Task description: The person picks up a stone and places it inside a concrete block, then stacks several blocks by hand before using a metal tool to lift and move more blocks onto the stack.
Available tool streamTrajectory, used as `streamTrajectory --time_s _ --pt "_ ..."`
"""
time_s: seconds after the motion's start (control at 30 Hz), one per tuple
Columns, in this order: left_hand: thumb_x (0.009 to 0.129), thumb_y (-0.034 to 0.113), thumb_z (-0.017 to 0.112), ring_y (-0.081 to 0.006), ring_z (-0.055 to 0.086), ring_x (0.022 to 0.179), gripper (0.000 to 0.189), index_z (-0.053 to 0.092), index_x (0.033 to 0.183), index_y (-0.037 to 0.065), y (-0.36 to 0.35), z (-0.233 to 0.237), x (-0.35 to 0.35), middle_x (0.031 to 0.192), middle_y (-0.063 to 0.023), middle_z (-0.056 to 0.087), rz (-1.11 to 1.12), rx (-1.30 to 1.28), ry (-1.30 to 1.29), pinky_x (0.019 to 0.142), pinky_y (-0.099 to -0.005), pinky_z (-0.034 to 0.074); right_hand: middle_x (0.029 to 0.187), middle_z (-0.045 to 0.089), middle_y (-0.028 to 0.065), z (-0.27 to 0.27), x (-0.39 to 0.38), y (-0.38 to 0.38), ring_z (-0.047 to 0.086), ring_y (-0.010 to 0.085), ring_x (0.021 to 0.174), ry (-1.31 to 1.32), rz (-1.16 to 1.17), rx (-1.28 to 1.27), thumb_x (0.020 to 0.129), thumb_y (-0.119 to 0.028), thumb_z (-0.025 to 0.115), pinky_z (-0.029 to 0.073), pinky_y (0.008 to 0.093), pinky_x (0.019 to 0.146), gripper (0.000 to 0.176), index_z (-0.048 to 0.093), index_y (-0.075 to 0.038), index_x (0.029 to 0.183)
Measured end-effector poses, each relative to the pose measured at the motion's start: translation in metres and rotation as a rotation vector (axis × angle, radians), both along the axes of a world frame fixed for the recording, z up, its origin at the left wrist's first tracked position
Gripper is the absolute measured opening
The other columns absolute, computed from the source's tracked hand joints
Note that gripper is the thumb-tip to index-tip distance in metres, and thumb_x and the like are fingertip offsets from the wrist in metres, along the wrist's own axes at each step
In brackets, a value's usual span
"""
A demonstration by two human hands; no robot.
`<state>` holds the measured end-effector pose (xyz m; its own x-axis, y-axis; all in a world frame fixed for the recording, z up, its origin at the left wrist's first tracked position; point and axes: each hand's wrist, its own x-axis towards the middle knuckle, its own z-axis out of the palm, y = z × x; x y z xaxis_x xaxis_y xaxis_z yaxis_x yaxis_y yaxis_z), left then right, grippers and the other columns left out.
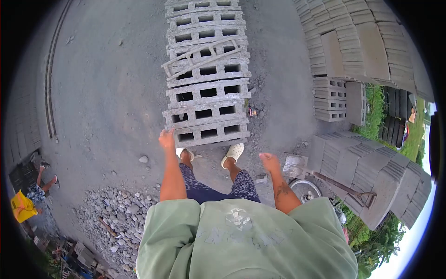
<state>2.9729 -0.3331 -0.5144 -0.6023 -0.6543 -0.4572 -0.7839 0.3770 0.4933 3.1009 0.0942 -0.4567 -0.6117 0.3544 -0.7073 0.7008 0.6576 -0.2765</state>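
A long row of grey hollow concrete blocks (pixel 207 93) stretches away from my feet, their holes facing up. Across several of them lies a slanted metal frame (pixel 203 58). My left hand (pixel 167 139) is beside the near left corner of the row, its fingers bent; whether it touches the block is unclear. Off to the right of the row, over bare ground, my right hand (pixel 269 162) has its fingers curled together, and nothing shows in it.
Stacked blocks (pixel 330 100) and piled slabs (pixel 357 167) stand at the right. A shovel (pixel 341 186) lies near a round rim (pixel 305 189). Gravel (pixel 118 223) covers the lower left. Another person in yellow (pixel 23 207) is at the far left.
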Motion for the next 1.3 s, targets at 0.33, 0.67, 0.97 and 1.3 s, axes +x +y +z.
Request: streamTrajectory --time_s 0.33,0.67,0.97,1.3 --pt "0.058 0.042 0.072 -0.0361 0.053 0.102 0.072 0.054 0.108 -0.006 -0.011 -0.037 0.030 0.106 -0.0275 0.054 -0.415 -0.134 -0.266 0.088 -0.0399 0.040 0.104 0.060 0.0134 -0.007 -0.130 -0.031 0.055 0.0308 0.100 -0.087 0.220 0.135 0.070 -0.058 0.056 0.034 0.0470 0.089 0.061 0.060 -0.009 0.106" --pt "0.058 0.036 0.069 -0.0408 0.058 0.084 0.054 0.059 0.091 -0.007 0.001 -0.047 0.044 0.085 -0.0266 0.060 -0.458 -0.340 -0.226 0.076 -0.0449 0.045 0.083 0.064 0.0128 -0.094 -0.118 -0.077 0.061 0.0273 0.082 0.052 0.165 0.152 0.067 -0.033 0.064 0.041 0.0381 0.075 0.031 0.065 -0.004 0.079" --pt "0.056 0.030 0.071 -0.0419 0.058 0.075 0.045 0.061 0.074 -0.010 0.201 0.116 0.097 0.075 -0.0280 0.059 -0.383 -0.567 -0.277 0.070 -0.0451 0.046 0.076 0.062 0.0203 -0.042 -0.069 0.110 0.060 0.0354 0.077 0.199 0.142 -0.162 0.062 -0.035 0.066 0.047 0.0422 0.073 0.039 0.063 0.000 0.078" --pt "0.056 0.041 0.070 -0.0354 0.059 0.085 0.048 0.065 0.076 -0.002 0.559 0.141 -0.009 0.085 -0.0208 0.062 -0.904 -0.472 -0.329 0.075 -0.0431 0.046 0.082 0.063 0.0190 0.035 -0.007 0.463 0.061 0.0331 0.080 0.065 -0.285 0.058 0.063 -0.030 0.062 0.045 0.0406 0.074 0.035 0.063 -0.001 0.084"
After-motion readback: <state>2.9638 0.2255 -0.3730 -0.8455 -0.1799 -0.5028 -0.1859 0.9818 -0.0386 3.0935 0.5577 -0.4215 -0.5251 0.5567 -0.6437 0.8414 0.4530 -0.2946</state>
